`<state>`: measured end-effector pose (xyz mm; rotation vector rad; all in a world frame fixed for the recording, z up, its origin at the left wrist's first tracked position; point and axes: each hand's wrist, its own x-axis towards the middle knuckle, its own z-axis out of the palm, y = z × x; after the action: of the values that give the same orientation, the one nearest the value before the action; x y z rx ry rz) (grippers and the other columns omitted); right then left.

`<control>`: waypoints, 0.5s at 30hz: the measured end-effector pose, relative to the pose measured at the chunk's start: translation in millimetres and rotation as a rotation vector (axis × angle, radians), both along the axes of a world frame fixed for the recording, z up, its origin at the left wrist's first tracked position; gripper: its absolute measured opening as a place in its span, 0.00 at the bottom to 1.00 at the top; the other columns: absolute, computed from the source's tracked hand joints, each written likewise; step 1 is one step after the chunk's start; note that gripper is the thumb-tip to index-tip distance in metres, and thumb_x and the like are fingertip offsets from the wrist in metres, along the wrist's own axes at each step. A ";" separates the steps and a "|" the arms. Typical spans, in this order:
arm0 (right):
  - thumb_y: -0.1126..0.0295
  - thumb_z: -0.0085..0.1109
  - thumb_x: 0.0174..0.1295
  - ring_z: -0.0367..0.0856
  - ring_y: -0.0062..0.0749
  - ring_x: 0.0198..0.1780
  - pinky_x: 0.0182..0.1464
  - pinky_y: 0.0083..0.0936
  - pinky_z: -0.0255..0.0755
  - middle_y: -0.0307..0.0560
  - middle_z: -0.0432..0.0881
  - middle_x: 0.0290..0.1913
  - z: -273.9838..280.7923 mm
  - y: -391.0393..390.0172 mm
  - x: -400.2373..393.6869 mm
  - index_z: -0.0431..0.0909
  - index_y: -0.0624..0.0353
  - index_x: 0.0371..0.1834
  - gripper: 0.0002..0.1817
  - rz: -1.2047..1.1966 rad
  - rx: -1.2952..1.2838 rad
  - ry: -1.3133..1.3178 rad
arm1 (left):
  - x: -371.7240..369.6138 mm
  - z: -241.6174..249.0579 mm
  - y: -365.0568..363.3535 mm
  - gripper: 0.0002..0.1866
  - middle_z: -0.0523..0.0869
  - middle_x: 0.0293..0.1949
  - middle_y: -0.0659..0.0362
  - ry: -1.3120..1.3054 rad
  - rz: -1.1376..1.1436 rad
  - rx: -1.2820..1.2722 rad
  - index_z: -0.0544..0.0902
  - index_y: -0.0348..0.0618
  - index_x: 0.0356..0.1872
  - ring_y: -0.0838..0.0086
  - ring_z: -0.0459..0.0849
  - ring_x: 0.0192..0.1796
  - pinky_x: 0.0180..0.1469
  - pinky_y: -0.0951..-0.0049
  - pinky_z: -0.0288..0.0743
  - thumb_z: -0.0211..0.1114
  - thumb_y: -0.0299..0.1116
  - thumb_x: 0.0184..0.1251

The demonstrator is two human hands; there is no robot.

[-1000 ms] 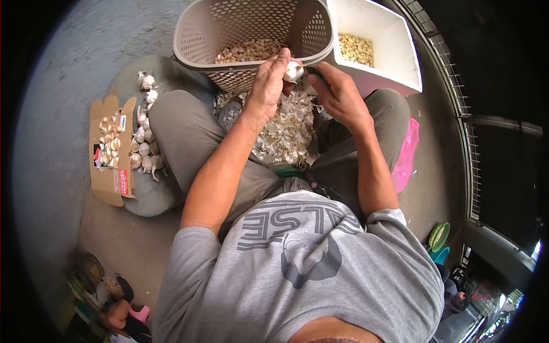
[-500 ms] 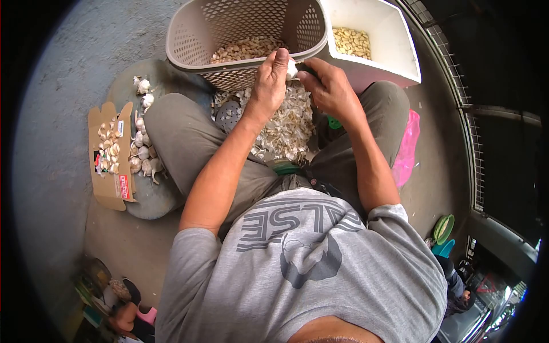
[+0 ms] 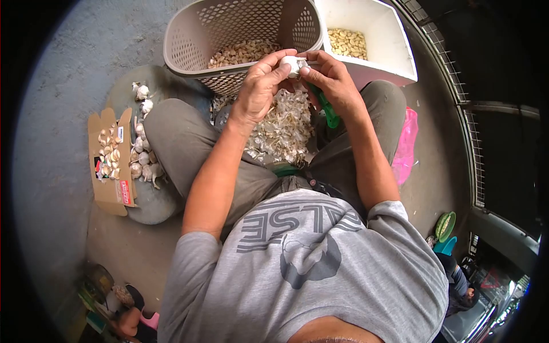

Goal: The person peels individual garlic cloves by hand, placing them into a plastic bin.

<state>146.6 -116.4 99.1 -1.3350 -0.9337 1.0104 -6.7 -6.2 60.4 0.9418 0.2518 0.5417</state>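
Observation:
My left hand is closed round a white garlic bulb in front of the basket's near rim. The fingers and thumb of my right hand pinch the other side of the same bulb. A green-handled knife is tucked in my right palm, its handle pointing down towards me and its blade hidden. Below both hands, between my knees, lies a heap of papery garlic skins.
A perforated basket with garlic cloves stands ahead, beside a white foam box holding peeled cloves. A cardboard box with cloves and several garlic bulbs lie left. A pink plastic bag is right. Other people are behind.
My right hand has come in to pinch the bulb, and the knife has swung down so its green handle shows. My left hand has turned, its fingers now curled over the bulb.

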 end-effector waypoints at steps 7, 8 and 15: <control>0.68 0.61 0.76 0.80 0.17 0.31 0.19 0.16 0.70 0.43 0.84 0.39 2.2 -4.6 3.6 0.73 0.69 0.64 0.20 0.057 -0.049 -0.054 | 2.2 -3.1 -4.8 0.25 0.87 0.54 0.56 0.066 0.164 0.238 0.76 0.31 0.69 0.79 0.85 0.49 0.51 0.77 0.81 0.70 0.30 0.75; 0.68 0.61 0.76 0.79 0.17 0.31 0.19 0.15 0.70 0.43 0.84 0.38 3.3 -4.1 2.0 0.72 0.70 0.64 0.20 0.048 -0.023 -0.005 | 1.6 -1.2 -6.3 0.25 0.87 0.54 0.56 0.082 0.182 0.260 0.76 0.31 0.69 0.79 0.85 0.49 0.51 0.78 0.81 0.70 0.29 0.75; 0.65 0.62 0.76 0.78 0.16 0.28 0.19 0.15 0.69 0.42 0.83 0.38 -1.8 -2.5 2.1 0.73 0.70 0.63 0.22 0.084 0.006 0.186 | 3.9 -3.1 -7.8 0.24 0.85 0.50 0.58 0.253 0.437 0.809 0.80 0.30 0.64 0.76 0.86 0.48 0.54 0.76 0.81 0.74 0.24 0.69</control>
<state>148.7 -118.9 97.2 -1.1829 -0.8559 1.1741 -2.8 -14.0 57.3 1.7651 0.4897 0.9594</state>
